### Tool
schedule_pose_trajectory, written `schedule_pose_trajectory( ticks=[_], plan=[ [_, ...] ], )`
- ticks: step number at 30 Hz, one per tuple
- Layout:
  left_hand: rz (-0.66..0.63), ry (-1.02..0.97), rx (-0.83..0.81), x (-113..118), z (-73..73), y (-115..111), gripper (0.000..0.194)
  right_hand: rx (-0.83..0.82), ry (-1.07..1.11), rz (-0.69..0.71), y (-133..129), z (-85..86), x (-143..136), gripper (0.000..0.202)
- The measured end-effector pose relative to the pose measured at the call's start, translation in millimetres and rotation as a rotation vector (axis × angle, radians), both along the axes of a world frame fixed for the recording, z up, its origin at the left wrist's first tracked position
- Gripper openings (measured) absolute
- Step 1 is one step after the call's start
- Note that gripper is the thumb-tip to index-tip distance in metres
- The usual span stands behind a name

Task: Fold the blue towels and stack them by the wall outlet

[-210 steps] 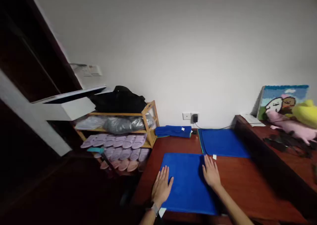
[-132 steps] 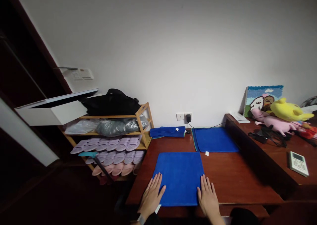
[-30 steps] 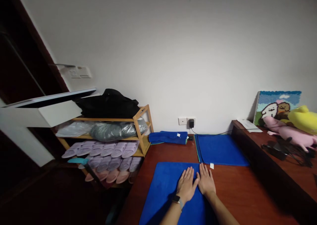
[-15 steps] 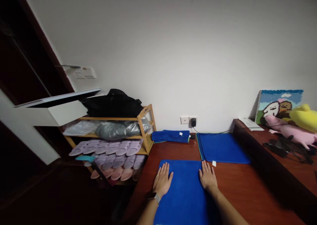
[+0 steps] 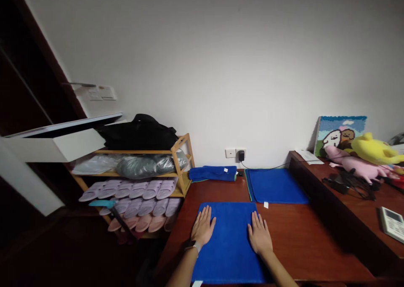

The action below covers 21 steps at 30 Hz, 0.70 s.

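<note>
A blue cloth [image 5: 229,245] lies flat on the reddish-brown table [image 5: 303,236], a white tag at its near left corner. On its left edge rests my left hand [image 5: 203,228], palm down with fingers stretched out. My right hand [image 5: 260,234] lies flat over the right edge, fingers spread. Neither hand holds anything. Beyond them, a rolled blue cloth [image 5: 212,173] sits by the wall, and a folded blue cloth [image 5: 279,187] lies at the back right, with a white tag at its near edge.
A wooden rack [image 5: 181,169] with slippers [image 5: 139,189] and a black bag [image 5: 139,133] stands at the left. A black plug [image 5: 241,155] trails a cable along the wall. The raised surface at right holds plush toys [image 5: 356,165] and a white remote [image 5: 393,224].
The view has shifted slightly right, bringing the remote and the cloth's near edge into sight. My right hand has slid a little toward me along the cloth's edge.
</note>
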<state>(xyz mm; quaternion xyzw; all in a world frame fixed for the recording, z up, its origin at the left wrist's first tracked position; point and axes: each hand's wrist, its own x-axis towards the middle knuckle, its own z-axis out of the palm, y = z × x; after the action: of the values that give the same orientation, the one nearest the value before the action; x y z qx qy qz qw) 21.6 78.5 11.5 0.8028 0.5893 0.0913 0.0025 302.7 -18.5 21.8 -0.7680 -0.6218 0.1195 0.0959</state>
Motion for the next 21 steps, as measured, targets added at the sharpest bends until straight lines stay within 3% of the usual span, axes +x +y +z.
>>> schedule_pose_trajectory(
  ticks=[4,7,11,13,15,18,21],
  plan=[
    [0.015,0.023,-0.039,-3.2,5.6,2.6,0.068,0.008,0.008,-0.015,2.1,1.9,-0.3,0.071],
    [0.015,-0.002,-0.013,13.6,14.3,-1.8,0.067,-0.003,0.002,-0.018,3.3,3.9,-1.3,0.072],
    [-0.202,-0.085,0.027,78.7,20.4,-30.0,0.065,-0.013,-0.02,-0.013,2.7,4.3,-1.6,0.071],
    [-0.324,-0.108,-0.005,114.1,16.3,-50.0,0.064,-0.024,-0.04,0.007,1.8,1.6,-0.7,0.07],
    [-0.357,-0.117,-0.049,135.3,9.7,-66.5,0.063,-0.025,-0.064,0.04,1.2,-3.0,0.4,0.068],
    [-0.349,-0.105,-0.076,125.3,4.9,-77.3,0.063,-0.009,-0.093,0.049,1.4,-9.6,1.3,0.069],
    [-0.241,-0.071,-0.084,72.0,9.4,-74.8,0.067,-0.004,-0.087,0.016,1.8,-12.3,1.0,0.072]
  ],
)
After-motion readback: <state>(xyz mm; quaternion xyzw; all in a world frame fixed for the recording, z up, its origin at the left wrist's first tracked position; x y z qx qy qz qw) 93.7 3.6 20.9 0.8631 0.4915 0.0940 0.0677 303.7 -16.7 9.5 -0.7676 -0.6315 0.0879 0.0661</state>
